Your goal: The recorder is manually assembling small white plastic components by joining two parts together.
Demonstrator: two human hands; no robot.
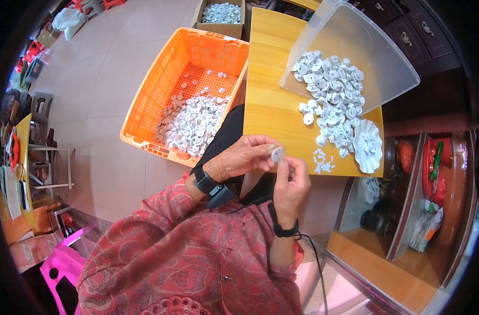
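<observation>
My left hand (239, 157) and my right hand (293, 184) meet in front of my chest, both pinching one small round white plastic part (277, 154) between the fingertips. Just beyond them is a low wooden table (271, 105). A heap of the same white parts (331, 94) spills across it from a tilted clear plastic bin (365, 47). A few tiny white pieces (322, 161) lie near the table's front edge, next to a white scalloped dish (367, 146).
An orange plastic crate (145, 105) holding several white parts (192, 123) stands on the tiled floor to my left. A cardboard box (221, 23) with more parts sits behind it. A wooden shelf unit (407, 199) with red items is on the right, and a pink stool (58, 270) at lower left.
</observation>
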